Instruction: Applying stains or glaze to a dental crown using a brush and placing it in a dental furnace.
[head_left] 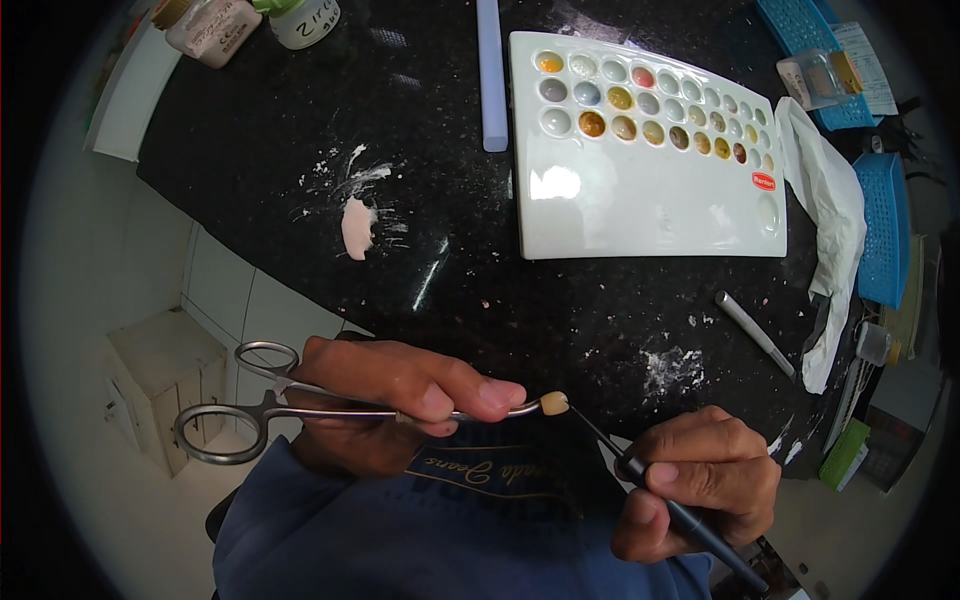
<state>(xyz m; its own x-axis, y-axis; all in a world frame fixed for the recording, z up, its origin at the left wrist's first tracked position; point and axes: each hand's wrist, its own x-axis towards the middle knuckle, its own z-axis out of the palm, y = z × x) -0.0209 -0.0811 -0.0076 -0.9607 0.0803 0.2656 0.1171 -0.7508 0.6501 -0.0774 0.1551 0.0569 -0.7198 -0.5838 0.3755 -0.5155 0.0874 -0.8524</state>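
Observation:
My left hand point(400, 390) grips steel scissor-shaped clamps point(220, 425) that point right, their finger rings at the left. The curved jaws hold a small cream-yellow tooth crown point(554, 403). My right hand point(700, 485) pinches a slim dark-handled tool point(708, 538), whose fine tip is at or very near the crown's right side; I cannot tell whether it touches. Beyond both hands, a white palette point(645, 205) with rows of wells of coloured paste lies on the black speckled worktop point(420, 180).
A pink powder smear point(358, 228), a pale blue bar point(492, 75), a metal tool point(755, 335) and crumpled tissue point(820, 200) lie on the top. Jars point(210, 35) stand back left; blue baskets point(880, 230) line the right. A small cabinet point(150, 380) is below the curved edge.

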